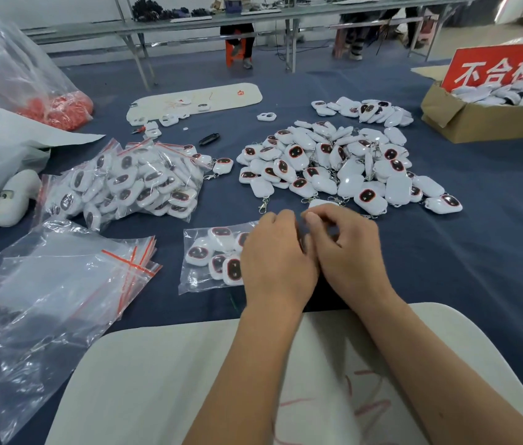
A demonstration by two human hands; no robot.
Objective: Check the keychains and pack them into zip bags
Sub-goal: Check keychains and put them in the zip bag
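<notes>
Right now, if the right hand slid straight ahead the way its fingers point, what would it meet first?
Probably the white keychain lying just beyond the right hand, at the near edge of the loose keychain pile. The fingers are curled, so the exact line and depth are uncertain.

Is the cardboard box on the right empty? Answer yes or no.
No, the cardboard box holds a heap of white keychains behind a red sign.
</notes>
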